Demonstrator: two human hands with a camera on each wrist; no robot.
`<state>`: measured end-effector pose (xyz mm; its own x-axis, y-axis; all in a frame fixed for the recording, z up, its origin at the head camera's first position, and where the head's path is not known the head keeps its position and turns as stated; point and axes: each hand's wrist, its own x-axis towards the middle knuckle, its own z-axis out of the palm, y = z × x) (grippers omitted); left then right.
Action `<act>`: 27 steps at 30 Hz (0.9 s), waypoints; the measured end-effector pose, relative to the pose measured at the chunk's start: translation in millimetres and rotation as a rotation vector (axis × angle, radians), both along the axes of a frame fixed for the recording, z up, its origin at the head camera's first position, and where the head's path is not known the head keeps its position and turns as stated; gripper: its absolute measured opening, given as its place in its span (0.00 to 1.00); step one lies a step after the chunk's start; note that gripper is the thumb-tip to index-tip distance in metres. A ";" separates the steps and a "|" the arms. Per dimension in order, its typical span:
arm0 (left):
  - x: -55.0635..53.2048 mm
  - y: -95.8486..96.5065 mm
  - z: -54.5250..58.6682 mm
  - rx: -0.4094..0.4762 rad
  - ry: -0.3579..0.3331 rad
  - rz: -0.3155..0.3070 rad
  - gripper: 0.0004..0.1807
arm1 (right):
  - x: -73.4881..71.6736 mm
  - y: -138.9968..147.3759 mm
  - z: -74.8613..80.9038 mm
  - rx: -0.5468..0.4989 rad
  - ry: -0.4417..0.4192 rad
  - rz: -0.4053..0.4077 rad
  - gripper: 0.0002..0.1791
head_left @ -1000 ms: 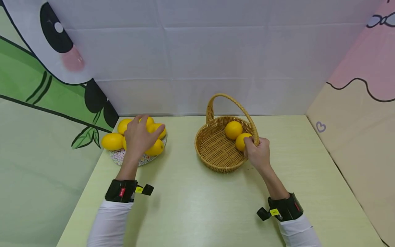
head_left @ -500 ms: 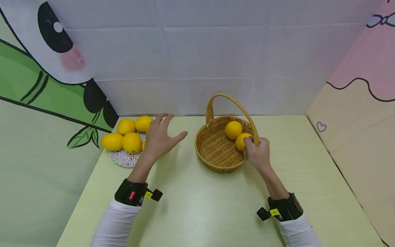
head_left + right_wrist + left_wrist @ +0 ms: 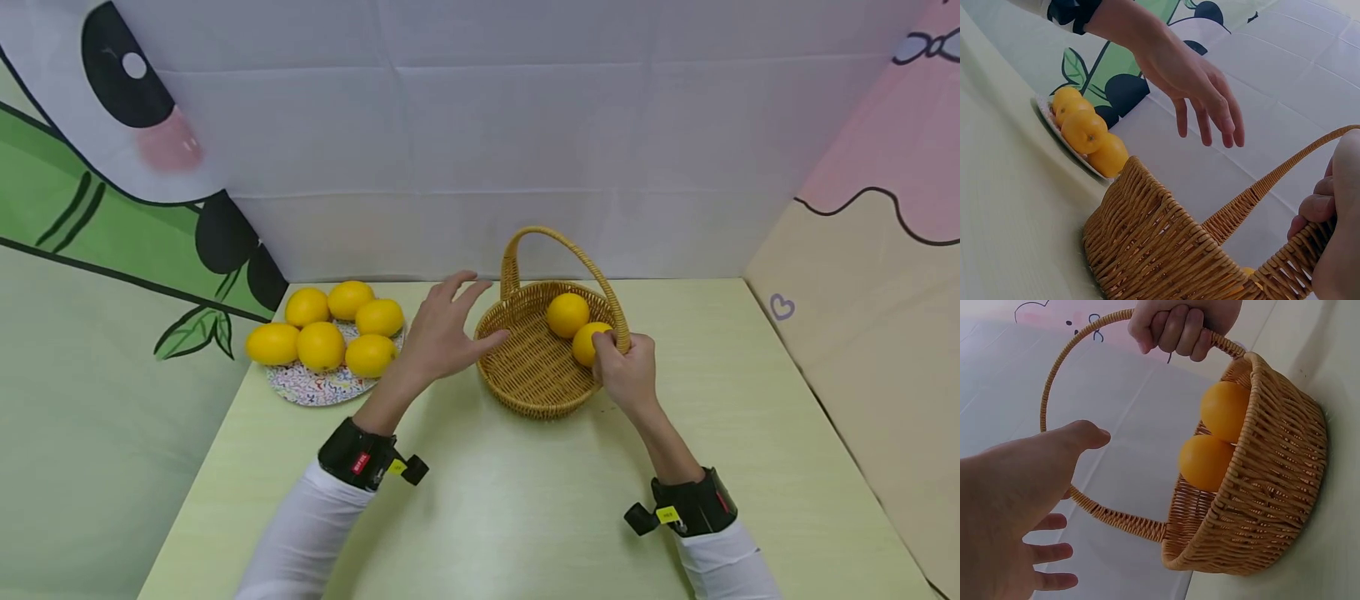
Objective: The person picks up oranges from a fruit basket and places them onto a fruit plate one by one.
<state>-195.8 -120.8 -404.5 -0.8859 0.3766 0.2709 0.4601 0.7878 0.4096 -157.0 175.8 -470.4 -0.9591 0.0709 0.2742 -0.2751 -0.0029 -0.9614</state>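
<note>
My right hand [image 3: 628,371] grips the handle [image 3: 566,243] of a round wicker basket [image 3: 525,375], low on its right side. Two round yellow-orange fruits [image 3: 567,316] lie inside the basket, touching each other. Nothing is in my left hand [image 3: 442,329], which hovers at the basket's left rim with fingers spread. Seen from the left wrist, that hand [image 3: 1016,487] is in front of the handle loop, its thumb out. Several yellow fruits [image 3: 321,347], some lemon-shaped, lie on a speckled plate [image 3: 300,387] at the left.
Everything stands on a pale wooden table [image 3: 480,500]. A white cloth backdrop [image 3: 480,150] rises right behind the basket and plate. Printed cloths hang at the left [image 3: 90,375] and right [image 3: 862,333] sides.
My left hand has left the fruits on the plate and moved right to the basket's left rim, carrying nothing. My right hand and the basket have not moved.
</note>
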 end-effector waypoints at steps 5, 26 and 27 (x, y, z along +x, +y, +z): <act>-8.3 20.3 0.2 -0.034 -0.017 -0.081 0.43 | 0.3 0.8 0.0 -0.014 -0.001 0.005 0.29; -43.6 80.2 -7.3 -0.085 -0.096 -0.243 0.43 | 0.2 0.6 0.6 -0.008 0.004 0.017 0.28; -45.2 82.8 -8.3 -0.087 -0.100 -0.248 0.43 | 0.4 0.9 0.3 -0.008 0.004 0.015 0.28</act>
